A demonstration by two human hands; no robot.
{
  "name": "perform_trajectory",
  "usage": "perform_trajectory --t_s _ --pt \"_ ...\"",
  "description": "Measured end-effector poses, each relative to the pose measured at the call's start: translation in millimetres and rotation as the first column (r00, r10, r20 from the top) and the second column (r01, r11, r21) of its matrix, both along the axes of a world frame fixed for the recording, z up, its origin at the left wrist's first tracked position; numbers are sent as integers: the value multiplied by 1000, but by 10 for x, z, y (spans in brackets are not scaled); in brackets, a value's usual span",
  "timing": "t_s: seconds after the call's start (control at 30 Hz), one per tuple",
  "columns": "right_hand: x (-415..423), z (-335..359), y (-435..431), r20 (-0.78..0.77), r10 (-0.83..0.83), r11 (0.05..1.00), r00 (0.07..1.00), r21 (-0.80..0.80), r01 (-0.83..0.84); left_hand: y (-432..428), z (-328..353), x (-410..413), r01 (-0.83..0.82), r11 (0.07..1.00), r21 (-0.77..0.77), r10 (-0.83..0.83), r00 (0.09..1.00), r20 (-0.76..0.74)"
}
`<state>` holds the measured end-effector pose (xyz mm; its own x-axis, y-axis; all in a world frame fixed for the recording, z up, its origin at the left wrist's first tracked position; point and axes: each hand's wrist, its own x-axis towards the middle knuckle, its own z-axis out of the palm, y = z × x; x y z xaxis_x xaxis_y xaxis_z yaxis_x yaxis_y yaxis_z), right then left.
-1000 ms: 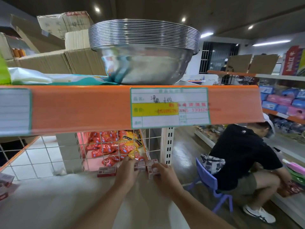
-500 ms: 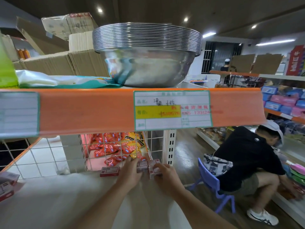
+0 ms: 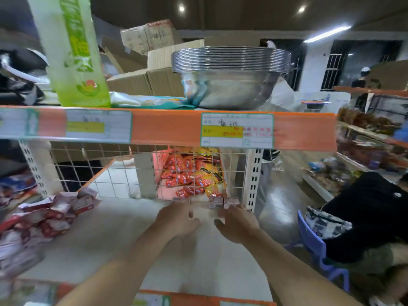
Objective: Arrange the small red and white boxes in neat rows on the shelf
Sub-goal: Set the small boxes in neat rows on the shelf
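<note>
We are holding our left hand (image 3: 178, 219) and right hand (image 3: 237, 224) over the shelf (image 3: 110, 239), fingers loosely spread, gripping nothing | two boxes (image 3: 223, 202) are sitting side by side at the back right, just beyond our right fingertips | a loose pile (image 3: 50, 215) is lying at the left

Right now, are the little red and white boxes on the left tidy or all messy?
Messy. The loose boxes lie jumbled on the shelf, tipped at different angles and overlapping, not in rows.
</note>
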<state>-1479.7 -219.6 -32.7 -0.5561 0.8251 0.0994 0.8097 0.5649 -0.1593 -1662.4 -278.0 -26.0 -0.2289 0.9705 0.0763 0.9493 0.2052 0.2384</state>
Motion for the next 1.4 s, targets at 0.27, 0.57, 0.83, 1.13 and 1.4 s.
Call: perform_trajectory --t_s 0.27,0.57,0.83,1.13,1.4 --pt "-611 -28 -551 72 216 970 974 -134 -205 -1163 31 -557 -252 967 -37 252 968 -4" --pt "-1606 53 -1285 -6 432 892 902 -149 -428 -2404 2 -1352 -514 857 -31 514 858 -10" --pt "-2560 29 -1713 -13 511 849 860 -153 -507 -2900 -32 -2147 -562 827 18 561 827 42" --pt "-3255 -70 -1718 -34 360 917 932 -168 -361 -2783 -136 -3003 -491 866 95 476 867 149" --pt "-3391 -145 -1304 -68 224 959 972 -162 -232 -2299 74 -3198 -397 900 181 383 917 111"
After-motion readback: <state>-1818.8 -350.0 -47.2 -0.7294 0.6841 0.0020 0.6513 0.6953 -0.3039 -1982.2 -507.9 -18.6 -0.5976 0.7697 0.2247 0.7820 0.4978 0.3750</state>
